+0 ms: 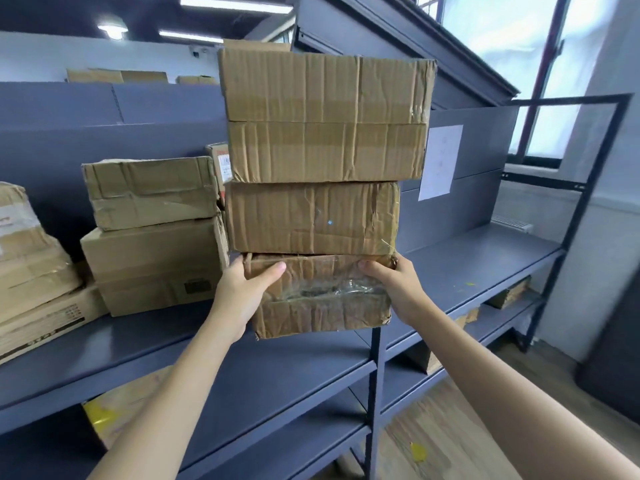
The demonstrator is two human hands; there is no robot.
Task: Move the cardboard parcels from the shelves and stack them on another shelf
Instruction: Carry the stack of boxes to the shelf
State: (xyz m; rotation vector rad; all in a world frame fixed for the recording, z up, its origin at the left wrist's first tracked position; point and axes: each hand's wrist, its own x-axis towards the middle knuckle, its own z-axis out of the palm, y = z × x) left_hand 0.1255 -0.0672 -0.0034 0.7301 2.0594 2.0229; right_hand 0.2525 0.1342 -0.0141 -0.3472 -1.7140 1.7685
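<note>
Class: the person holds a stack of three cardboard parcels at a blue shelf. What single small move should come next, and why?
Probably lower the stack straight down onto the bare blue metal shelf. The left hand and right hand grip only the crumpled brown bottom parcel; its near edge seems to hang past the shelf's front, and the middle parcel and taller top parcel merely rest on it.
</note>
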